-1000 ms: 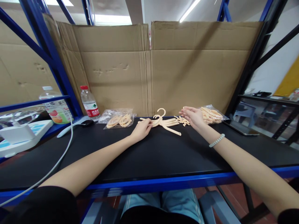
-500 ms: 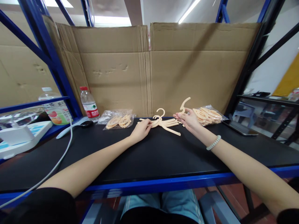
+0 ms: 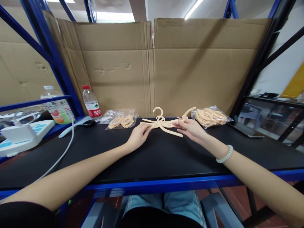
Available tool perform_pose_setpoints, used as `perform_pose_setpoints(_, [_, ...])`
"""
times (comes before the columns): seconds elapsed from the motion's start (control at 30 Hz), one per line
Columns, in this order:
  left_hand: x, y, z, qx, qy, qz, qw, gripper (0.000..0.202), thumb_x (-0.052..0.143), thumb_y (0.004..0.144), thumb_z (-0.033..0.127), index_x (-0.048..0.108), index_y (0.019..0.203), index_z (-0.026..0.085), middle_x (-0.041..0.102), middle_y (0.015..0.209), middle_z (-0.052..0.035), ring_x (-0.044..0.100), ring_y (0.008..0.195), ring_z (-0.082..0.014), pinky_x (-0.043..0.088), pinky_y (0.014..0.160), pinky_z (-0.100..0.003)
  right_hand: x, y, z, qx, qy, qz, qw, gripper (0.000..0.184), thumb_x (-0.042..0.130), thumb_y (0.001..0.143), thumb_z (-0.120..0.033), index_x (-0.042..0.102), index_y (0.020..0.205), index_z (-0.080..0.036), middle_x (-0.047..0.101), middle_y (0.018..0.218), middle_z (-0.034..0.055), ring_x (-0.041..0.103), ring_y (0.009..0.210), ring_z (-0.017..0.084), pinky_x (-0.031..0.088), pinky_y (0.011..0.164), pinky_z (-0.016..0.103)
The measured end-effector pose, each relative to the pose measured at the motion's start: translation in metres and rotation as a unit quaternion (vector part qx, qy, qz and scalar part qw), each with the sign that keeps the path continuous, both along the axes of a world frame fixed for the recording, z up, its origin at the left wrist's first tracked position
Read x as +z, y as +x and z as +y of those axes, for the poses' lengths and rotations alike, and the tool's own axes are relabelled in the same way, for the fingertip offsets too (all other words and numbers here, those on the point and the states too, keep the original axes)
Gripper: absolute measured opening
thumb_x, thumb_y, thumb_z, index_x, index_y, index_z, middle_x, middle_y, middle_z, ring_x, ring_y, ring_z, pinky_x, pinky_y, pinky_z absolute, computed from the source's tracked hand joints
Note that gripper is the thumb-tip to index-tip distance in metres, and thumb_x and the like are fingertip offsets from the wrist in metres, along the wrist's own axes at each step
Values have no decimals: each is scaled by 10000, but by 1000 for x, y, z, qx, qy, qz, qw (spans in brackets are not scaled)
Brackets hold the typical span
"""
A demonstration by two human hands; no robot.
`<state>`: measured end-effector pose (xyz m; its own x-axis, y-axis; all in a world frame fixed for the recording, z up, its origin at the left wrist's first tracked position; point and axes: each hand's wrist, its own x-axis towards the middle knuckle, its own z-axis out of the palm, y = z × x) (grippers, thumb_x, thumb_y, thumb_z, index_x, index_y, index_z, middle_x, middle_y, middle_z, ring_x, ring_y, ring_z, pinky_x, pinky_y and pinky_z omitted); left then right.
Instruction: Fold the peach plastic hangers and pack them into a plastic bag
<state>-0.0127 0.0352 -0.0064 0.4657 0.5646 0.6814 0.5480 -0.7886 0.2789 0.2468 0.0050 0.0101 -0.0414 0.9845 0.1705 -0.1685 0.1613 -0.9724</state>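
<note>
Lowered since before, the right hand (image 3: 192,129) holds a curved piece (image 3: 188,111), the left hand (image 3: 138,136) a hanger (image 3: 155,125).

Beaded bracelet (image 3: 225,154), black sleeve (image 3: 28,215) (short, perhaps).

Boxed In, Lit From Above

Across the middle of the frame we face two tall brown cardboard panels, a left panel (image 3: 114,72) and a right panel (image 3: 201,72), meeting at a narrow vertical gap. A dark shadow (image 3: 201,52) slants over the right one. Blue metal posts (image 3: 45,41) climb the upper left; a black post (image 3: 253,63) leans along the right. Above, we see a pale ceiling (image 3: 166,9), a bright light tube (image 3: 193,9) and a glowing panel (image 3: 116,16). At far right we find a whitish wall (image 3: 282,60), a yellow patch (image 3: 294,83) and a dark shelf (image 3: 285,102). Below our black tabletop (image 3: 163,161), edged in blue, lie a grey seat (image 3: 218,204) and reddish flooring (image 3: 234,199).
</note>
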Motion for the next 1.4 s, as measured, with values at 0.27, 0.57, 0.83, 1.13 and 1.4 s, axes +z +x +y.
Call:
perform_pose_setpoints(0.27, [-4,0,3,22,-23,-40,999,166,464,889,237,596,969,177,635,960,-74,604,905,-200,503,834,-349,-2,-14,-10,14,40,-79,996,142,676,771,-317,636,840,-200,695,1018,52,603,1034,188,439,936,382])
perform_pose_setpoints(0.57, [-4,-2,5,45,-18,-67,997,131,472,878,225,584,919,170,627,909,-61,601,856,-194,489,787,-331,2,-9,-7,23,-96,69,993,56,524,884,-144,579,890,-149,710,963,102,697,837,188,536,851,377])
perform_pose_setpoints(0.83, [-2,-1,5,65,-18,-64,996,111,468,868,180,576,891,176,625,881,-54,595,830,-193,469,760,-320,8,-7,-4,28,-151,124,980,144,444,912,-72,583,898,-105,718,867,130,714,778,191,585,784,311])
perform_pose_setpoints(1.13, [-4,-2,5,58,-7,-64,996,123,461,867,160,577,903,179,619,886,-49,593,846,-191,471,771,-316,8,-5,-3,23,-187,129,974,128,444,897,-21,560,913,-74,701,819,141,718,772,208,606,715,281])
perform_pose_setpoints(1.4, [-3,-1,4,65,-2,-64,996,128,475,843,114,573,893,180,617,889,-40,593,857,-188,469,789,-313,11,1,-2,71,-225,107,966,140,439,902,-34,568,921,-87,690,863,129,709,853,217,592,774,308])
